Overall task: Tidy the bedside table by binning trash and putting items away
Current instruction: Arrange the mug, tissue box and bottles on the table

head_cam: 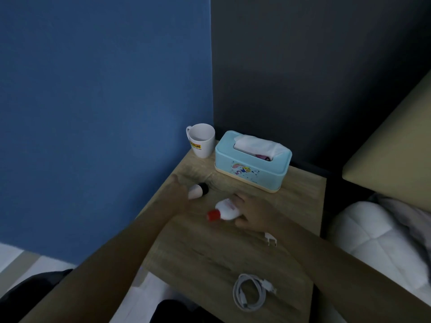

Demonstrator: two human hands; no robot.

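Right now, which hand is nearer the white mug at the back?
Left. The left hand lies by the small black-capped bottle, below the white mug. The right hand is farther off, holding the red-capped bottle.

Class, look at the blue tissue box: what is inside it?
White tissue pokes from the slot of the tissue box, with something pink beside it. The lid hides the rest.

On the wooden worktop point(210, 252), the right hand point(253, 214) grips a red-capped white bottle point(225, 209) while the left hand point(179, 194) touches a small black-capped container point(198, 190).
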